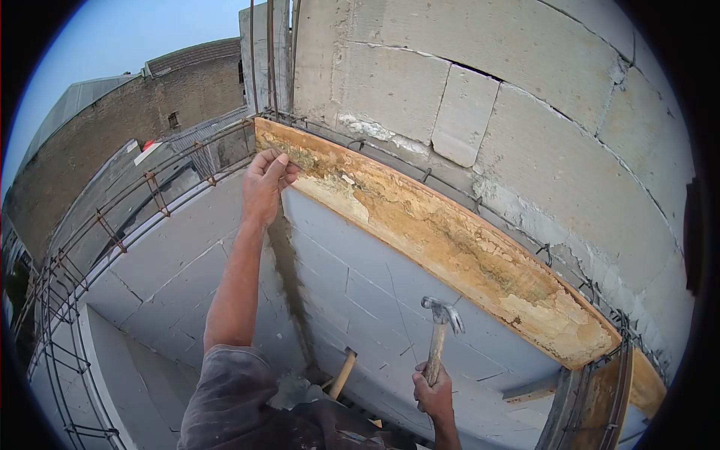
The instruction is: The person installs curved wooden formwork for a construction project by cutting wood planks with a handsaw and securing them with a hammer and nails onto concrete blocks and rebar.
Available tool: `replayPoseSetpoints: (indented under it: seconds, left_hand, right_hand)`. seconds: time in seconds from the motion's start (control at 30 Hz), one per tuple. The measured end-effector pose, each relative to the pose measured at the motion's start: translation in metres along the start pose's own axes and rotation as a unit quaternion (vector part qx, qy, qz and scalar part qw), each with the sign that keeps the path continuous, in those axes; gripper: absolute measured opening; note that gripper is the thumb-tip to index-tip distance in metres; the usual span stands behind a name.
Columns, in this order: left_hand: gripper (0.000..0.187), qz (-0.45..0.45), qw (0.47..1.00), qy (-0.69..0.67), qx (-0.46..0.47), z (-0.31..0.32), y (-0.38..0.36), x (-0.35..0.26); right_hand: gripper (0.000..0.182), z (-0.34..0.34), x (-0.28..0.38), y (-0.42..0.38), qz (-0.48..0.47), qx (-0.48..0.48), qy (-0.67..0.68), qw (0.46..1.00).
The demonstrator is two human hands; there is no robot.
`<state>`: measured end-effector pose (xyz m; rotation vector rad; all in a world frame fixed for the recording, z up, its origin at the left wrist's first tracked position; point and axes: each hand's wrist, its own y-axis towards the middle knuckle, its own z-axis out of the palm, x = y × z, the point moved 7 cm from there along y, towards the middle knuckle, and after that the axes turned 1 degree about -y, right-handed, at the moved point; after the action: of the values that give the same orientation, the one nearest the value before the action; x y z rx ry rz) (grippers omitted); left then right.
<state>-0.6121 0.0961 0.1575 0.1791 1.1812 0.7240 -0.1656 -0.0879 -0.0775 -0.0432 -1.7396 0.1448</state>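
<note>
- Gripping a claw hammer with a worn, pale wooden handle and a grey metal head (442, 319): the right hand (433, 391), fingers wrapped around the lower handle; head uppermost, below the board and apart from it.
- Raised bare left hand (270, 180), at the far-left end of the board; thumb and fingers drawn together at the tips, the others curled; anything small pinched there is too fine to tell.
- Long, orange-brown wooden board crusted with pale mortar (435, 229); set on edge along the top of a smooth grey block wall (360, 270), running from upper left to lower right.
- Tall, pale stone-coloured block wall (390, 86), behind the board; dark steel bars show between the two.
- Rusty steel reinforcement cage (155, 193), along the top of the left-hand wall.
- Round, light wooden pole (343, 373), tilted, low between the two arms.
</note>
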Motion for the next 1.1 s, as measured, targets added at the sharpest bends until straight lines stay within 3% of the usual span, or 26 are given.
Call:
replayPoseSetpoints:
  seconds: [0.27, 0.47, 0.6, 0.8, 1.1]
  left_hand:
    - [0.024, 0.061, 0.996, 0.037, 0.056, 0.016, 0.163, -0.009]
    - [0.023, 0.043, 0.994, 0.061, 0.083, 0.036, 0.220, 0.022]
    - [0.024, 0.041, 0.994, 0.062, 0.085, 0.045, 0.248, 0.042]
    - [0.025, 0.066, 0.989, 0.095, 0.089, 0.052, 0.271, 0.049]
    - [0.023, 0.086, 0.985, 0.084, 0.123, 0.059, 0.285, 0.057]
  right_hand:
    - [0.023, -0.031, 0.164, -0.014, -0.118, -0.062, -0.001, 0.991]
    - [0.038, -0.039, 0.257, -0.023, -0.259, -0.128, -0.010, 0.957]
    - [0.034, -0.035, 0.315, -0.023, -0.300, -0.161, -0.029, 0.940]
    - [0.031, -0.029, 0.371, -0.012, -0.319, -0.232, -0.148, 0.907]
    - [0.034, 0.008, 0.398, 0.009, -0.312, -0.193, -0.210, 0.906]
